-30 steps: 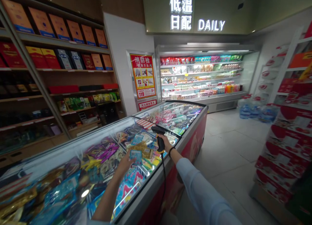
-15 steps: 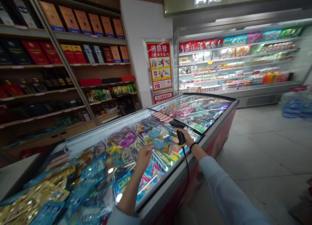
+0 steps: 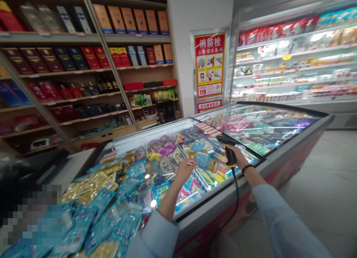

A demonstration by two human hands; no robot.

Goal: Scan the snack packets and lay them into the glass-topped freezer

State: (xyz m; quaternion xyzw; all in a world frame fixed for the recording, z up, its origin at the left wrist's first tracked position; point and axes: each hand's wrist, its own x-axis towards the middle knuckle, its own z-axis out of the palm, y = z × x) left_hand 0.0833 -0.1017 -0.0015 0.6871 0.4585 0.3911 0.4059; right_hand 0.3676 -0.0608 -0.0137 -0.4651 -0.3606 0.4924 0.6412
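Right hand (image 3: 236, 156) wrapped round the black scanner (image 3: 230, 153), cord trailing below! Left hand (image 3: 185, 171) half-curled beside the blue packet (image 3: 202, 159), which lies between the hands on the freezer (image 3: 290, 148); whether they touch, I can't tell. Gold packets (image 3: 92, 183) heap left of both hands, shelves (image 3: 83, 73) beyond.

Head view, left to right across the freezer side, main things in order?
Pile of blue packets → left hand → single blue packet → gold packet → handheld barcode scanner, gripped in the right hand.
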